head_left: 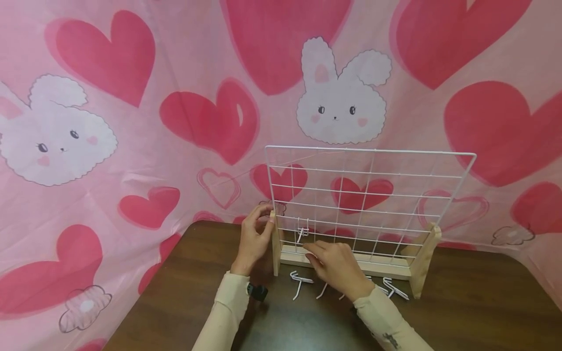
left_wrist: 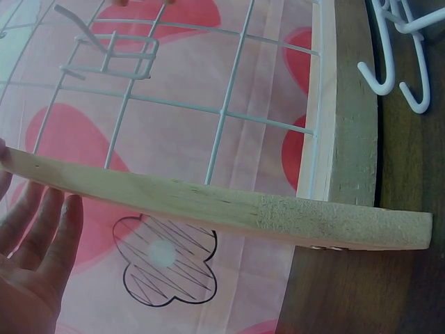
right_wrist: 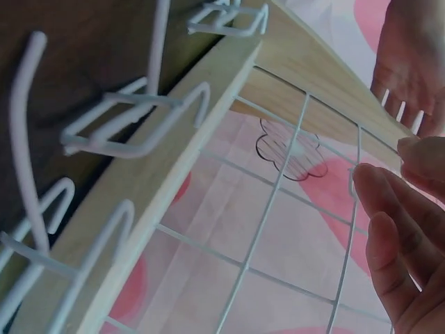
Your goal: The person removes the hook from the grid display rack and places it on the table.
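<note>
A white wire grid rack (head_left: 373, 197) stands upright between wooden side posts. My left hand (head_left: 256, 234) pinches the left wooden post (left_wrist: 208, 209) near its top, thumb on one side and fingers on the other. A white wire hook (head_left: 303, 233) hangs on the grid's lower left squares; the left wrist view shows the hook (left_wrist: 115, 56) with its prong sticking out. Beside it is my right hand (head_left: 338, 265), fingers loosely bent and fingertips close to the wires. In the right wrist view, my right hand's fingers (right_wrist: 396, 236) cover part of the grid (right_wrist: 278, 188).
Several loose white hooks lie in a row on the dark wooden table (head_left: 175, 292), in front of the rack's wooden base bar (head_left: 369, 262); one is the leftmost hook (head_left: 299, 282), another the right-end hook (head_left: 395, 288). A pink heart-and-rabbit cloth (head_left: 197, 58) hangs behind the table.
</note>
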`<move>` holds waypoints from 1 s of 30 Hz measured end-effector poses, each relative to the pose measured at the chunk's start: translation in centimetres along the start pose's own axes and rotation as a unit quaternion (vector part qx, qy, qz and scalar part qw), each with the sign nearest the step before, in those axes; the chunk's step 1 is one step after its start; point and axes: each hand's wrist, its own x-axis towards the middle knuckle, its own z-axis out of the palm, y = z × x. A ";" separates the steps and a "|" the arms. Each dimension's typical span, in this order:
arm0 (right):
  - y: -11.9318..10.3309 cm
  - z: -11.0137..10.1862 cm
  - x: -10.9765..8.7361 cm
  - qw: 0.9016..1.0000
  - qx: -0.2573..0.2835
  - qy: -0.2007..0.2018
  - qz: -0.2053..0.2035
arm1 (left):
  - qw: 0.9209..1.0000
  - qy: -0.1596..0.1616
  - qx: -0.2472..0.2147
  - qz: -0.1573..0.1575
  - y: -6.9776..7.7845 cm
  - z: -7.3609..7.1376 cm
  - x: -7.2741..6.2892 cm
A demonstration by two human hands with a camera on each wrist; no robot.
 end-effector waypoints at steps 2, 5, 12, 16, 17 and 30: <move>0.0 0.0 0.2 1.000 0.009 0.005 0.004 | 1.000 -0.002 0.004 -0.003 0.0 -0.1 -0.1; -0.1 -0.1 0.5 1.000 0.018 0.014 0.006 | 1.000 -0.005 0.005 -0.008 0.1 -0.1 -0.1; -0.2 0.3 1.1 0.999 0.003 0.033 0.011 | 1.000 -0.005 0.001 -0.008 0.0 0.0 -0.1; -0.1 0.6 1.6 0.999 0.000 0.036 0.016 | 1.000 -0.003 0.000 -0.001 -0.2 0.0 0.0; -0.1 0.6 1.7 0.999 0.001 0.036 0.018 | 1.000 -0.004 0.000 0.000 -0.2 0.0 0.1; -0.3 1.6 2.2 0.997 0.009 0.070 0.011 | 1.000 -0.005 0.008 0.000 -0.1 -0.1 0.0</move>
